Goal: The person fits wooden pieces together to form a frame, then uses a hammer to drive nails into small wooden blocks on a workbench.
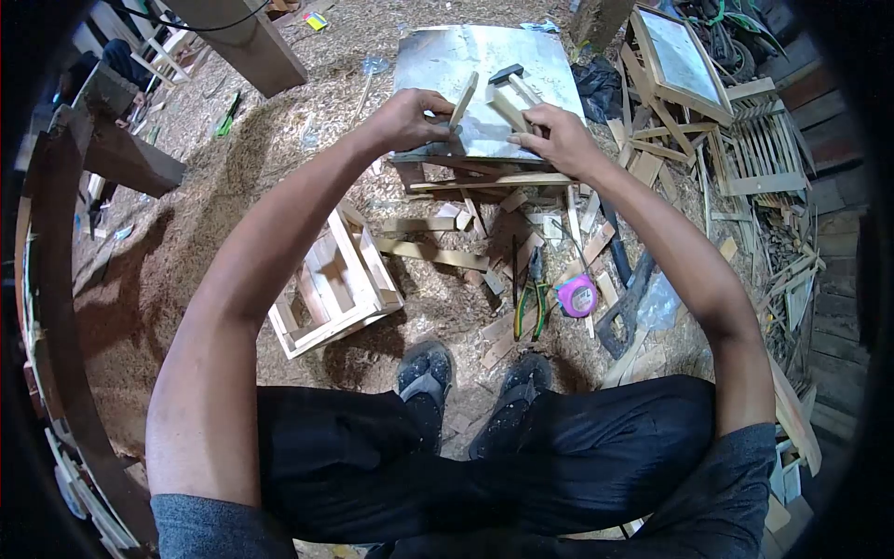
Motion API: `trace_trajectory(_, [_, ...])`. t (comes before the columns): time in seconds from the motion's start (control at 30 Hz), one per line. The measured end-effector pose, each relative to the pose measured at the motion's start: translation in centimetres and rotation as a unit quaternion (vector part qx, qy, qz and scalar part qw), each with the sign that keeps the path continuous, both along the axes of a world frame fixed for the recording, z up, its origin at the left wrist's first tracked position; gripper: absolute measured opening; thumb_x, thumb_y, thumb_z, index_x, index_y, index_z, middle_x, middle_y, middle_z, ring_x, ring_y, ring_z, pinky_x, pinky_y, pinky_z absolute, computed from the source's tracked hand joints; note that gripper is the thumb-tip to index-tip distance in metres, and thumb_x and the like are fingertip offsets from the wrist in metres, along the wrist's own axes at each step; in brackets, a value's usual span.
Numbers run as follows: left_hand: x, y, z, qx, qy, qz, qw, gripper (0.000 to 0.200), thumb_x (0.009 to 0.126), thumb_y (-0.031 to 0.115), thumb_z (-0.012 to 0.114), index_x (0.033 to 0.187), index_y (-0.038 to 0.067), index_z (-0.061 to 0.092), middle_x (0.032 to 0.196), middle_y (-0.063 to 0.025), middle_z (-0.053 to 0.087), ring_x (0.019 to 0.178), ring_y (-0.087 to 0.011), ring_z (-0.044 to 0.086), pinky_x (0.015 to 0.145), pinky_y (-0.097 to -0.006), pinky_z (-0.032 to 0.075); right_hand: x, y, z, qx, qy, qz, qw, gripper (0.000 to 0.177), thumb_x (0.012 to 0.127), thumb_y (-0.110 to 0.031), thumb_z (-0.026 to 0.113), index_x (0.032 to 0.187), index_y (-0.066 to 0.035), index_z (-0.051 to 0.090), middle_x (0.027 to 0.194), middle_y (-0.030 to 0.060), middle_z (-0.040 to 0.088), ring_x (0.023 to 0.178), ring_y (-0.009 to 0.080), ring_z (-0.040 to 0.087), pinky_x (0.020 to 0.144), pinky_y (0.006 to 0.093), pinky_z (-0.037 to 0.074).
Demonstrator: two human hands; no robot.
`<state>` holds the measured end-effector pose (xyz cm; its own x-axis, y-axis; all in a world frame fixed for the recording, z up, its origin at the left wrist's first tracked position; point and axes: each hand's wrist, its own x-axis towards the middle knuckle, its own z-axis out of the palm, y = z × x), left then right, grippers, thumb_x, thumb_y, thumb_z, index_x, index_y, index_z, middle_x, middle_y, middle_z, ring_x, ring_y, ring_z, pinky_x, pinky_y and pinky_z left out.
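Note:
My left hand [414, 119] pinches the lower end of a short wooden strip [464, 99], which slants up and away over the low white-topped table [438, 56]. Between the fingers of my right hand [559, 140] is a wooden block [506, 110], tilted towards the left strip with a gap between the two. Just beyond this block lies a hammer [507, 74], its dark head on the tabletop and its handle running down towards my right hand. My right fingers partly hide the block's near end.
A small wooden frame [340, 298] stands on the shavings-covered floor at left. Pliers [533, 303], a pink tape measure [577, 296], a handsaw [626, 312] and offcuts lie before my feet. A framed panel [684, 65] leans at the back right; wooden posts [237, 42] stand at left.

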<state>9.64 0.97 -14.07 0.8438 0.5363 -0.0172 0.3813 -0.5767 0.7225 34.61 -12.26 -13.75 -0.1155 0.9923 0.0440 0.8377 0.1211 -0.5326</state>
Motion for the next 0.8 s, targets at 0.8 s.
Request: trace_trajectory(0.8, [0.0,-0.8,0.5,0.018,0.031,0.009,0.999,0.034,0.077,0.022,0.08,0.109,0.011,0.075,0.105,-0.0084,0.067,0.094,-0.0234,0.065,0.085,-0.0365,0.052,0.1,0.0,-0.7,0.04,0.07,0.002,0.997,0.042,0.084,-0.032,0.077,0.109,0.0,0.071,0.091,0.0157,0.064,0.083,0.0236,0.061,0.075,0.0364,0.048])
